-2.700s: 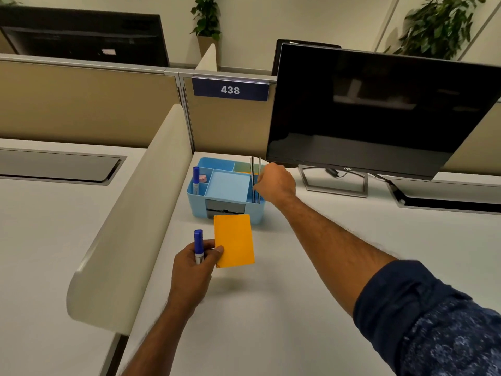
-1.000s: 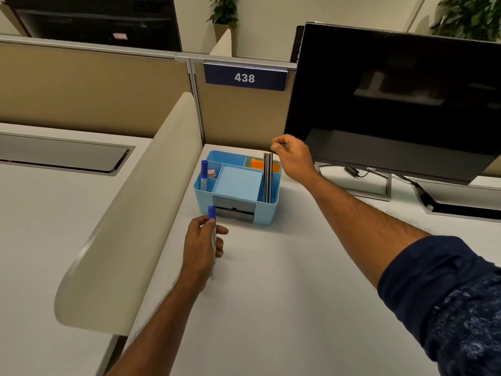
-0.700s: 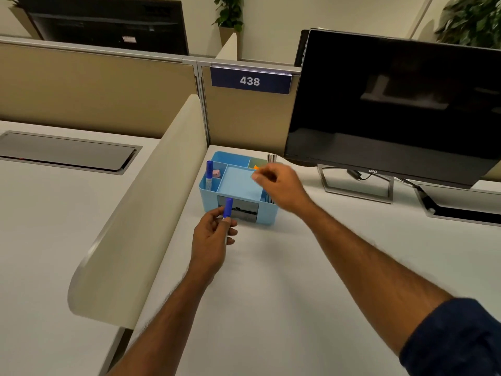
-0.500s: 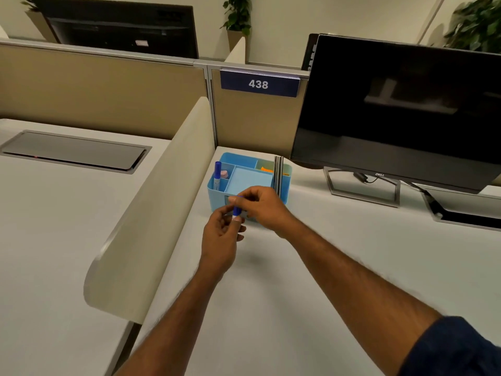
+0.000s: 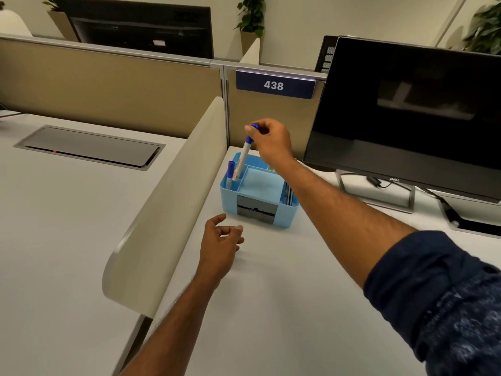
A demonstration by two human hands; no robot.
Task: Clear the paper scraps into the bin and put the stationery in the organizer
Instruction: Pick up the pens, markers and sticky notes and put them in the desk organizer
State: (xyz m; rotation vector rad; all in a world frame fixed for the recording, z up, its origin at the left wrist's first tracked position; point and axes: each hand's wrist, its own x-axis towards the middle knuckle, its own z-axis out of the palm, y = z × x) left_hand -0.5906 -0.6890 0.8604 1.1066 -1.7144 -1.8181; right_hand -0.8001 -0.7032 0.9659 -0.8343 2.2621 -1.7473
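Observation:
A light blue desk organizer (image 5: 282,219) stands on the white desk near the divider. My right hand (image 5: 271,142) is above its back left corner, pinching the blue cap of a white marker (image 5: 243,158) whose lower end dips into the left compartment. A second blue-capped marker (image 5: 230,173) stands upright in that same compartment. My left hand (image 5: 221,246) hovers over the desk in front of the organizer, fingers loosely apart, holding nothing. A metal ruler (image 5: 289,194) leans in the right slot, partly hidden by my right forearm.
A curved cream divider (image 5: 173,202) runs along the left edge of the desk. A black monitor (image 5: 412,112) on a metal stand sits at the right. A tan partition with a "438" sign (image 5: 275,85) closes the back. A neighbouring desk lies left.
The marker passed from my left hand to my right hand, which lifted it over the organizer's left compartment. My left hand let go and drew back toward me.

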